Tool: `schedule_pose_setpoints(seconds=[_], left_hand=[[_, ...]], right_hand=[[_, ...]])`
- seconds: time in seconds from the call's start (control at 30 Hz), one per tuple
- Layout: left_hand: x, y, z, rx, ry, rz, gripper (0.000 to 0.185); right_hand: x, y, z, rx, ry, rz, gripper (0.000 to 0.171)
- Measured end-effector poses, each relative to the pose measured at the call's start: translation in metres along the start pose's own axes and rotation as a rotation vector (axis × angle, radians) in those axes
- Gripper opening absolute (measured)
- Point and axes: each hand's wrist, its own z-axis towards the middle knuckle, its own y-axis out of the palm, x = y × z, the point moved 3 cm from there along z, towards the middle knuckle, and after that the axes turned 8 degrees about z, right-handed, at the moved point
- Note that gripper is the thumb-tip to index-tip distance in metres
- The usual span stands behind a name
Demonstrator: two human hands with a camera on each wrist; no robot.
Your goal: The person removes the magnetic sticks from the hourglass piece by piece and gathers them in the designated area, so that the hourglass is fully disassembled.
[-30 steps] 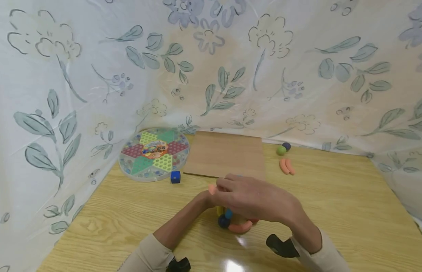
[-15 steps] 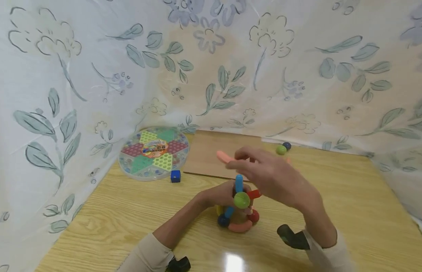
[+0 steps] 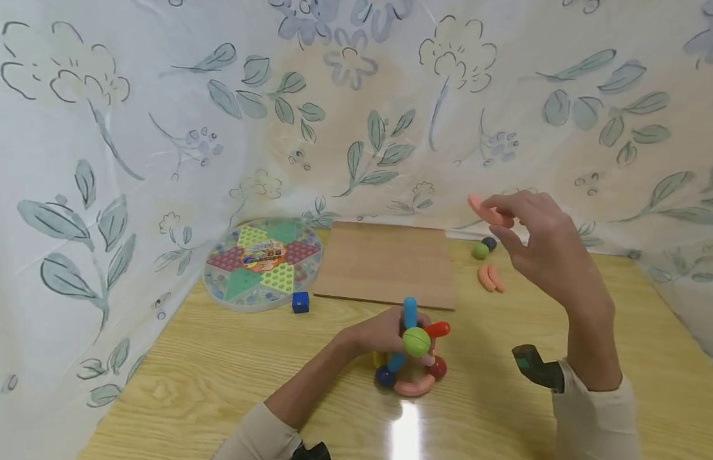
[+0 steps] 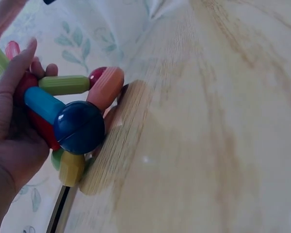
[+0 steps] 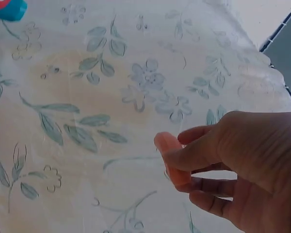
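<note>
My left hand (image 3: 379,332) grips a toy frame of coloured rods and balls low over the table. A green ball (image 3: 416,342) tops it, joined to blue and red rods. Lower down are a navy ball (image 4: 80,127), a red ball (image 3: 437,367) and a curved orange rod (image 3: 414,387). In the left wrist view, a yellow-green rod (image 4: 64,85) and a yellow rod (image 4: 71,168) also belong to it. Raised at the right, my right hand (image 3: 543,246) pinches a separate curved orange rod (image 5: 170,158) between thumb and fingers, apart from the frame.
Two curved orange rods (image 3: 486,278) lie at the right, with a small green ball (image 3: 480,251) and a navy ball (image 3: 490,243) behind. A brown board (image 3: 385,262) lies at the back. Left of it are a round Chinese checkers board (image 3: 241,281) and a blue cube (image 3: 301,302).
My right hand has moved away from the frame, up and to the right, carrying the curved orange rod. My left hand stays on the frame, whose top is now uncovered.
</note>
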Motion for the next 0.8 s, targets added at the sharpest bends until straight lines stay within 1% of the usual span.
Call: schedule_pose_setpoints(seconds=[0.07, 0.17, 0.23, 0.3, 0.37, 0.43, 0.57, 0.63, 0.7, 0.8], left_hand=[[0.001, 0.000, 0.001, 0.000, 0.007, -0.001, 0.017], [0.001, 0.001, 0.001, -0.003, 0.010, -0.006, 0.018], [0.001, 0.000, 0.000, -0.006, 0.009, -0.005, 0.018], [0.000, -0.001, -0.003, -0.002, 0.003, -0.004, 0.019], [-0.002, -0.002, -0.006, -0.005, -0.002, -0.003, 0.019], [-0.003, -0.003, -0.008, -0.007, 0.001, -0.001, 0.020], [-0.003, -0.004, -0.009, -0.017, 0.016, -0.002, 0.021], [-0.002, -0.003, -0.008, -0.023, 0.027, -0.002, 0.022], [-0.001, -0.002, -0.007, -0.028, 0.032, 0.002, 0.024], [0.002, 0.000, -0.005, -0.039, 0.030, 0.010, 0.025]], right_hand=[[0.008, -0.004, -0.001, 0.008, 0.043, -0.036, 0.043], [0.022, -0.007, -0.004, -0.002, 0.102, -0.101, 0.035], [0.035, -0.005, -0.008, -0.024, 0.156, -0.114, 0.028], [0.050, -0.001, -0.012, -0.070, 0.219, -0.120, 0.021], [0.069, 0.006, -0.016, -0.130, 0.300, -0.105, 0.015], [0.092, 0.015, -0.020, -0.209, 0.376, -0.084, 0.013], [0.138, 0.035, -0.035, -0.401, 0.520, -0.036, 0.020], [0.158, 0.043, -0.044, -0.496, 0.574, -0.022, 0.022], [0.173, 0.050, -0.054, -0.579, 0.608, -0.025, 0.025], [0.186, 0.055, -0.065, -0.652, 0.623, -0.050, 0.027]])
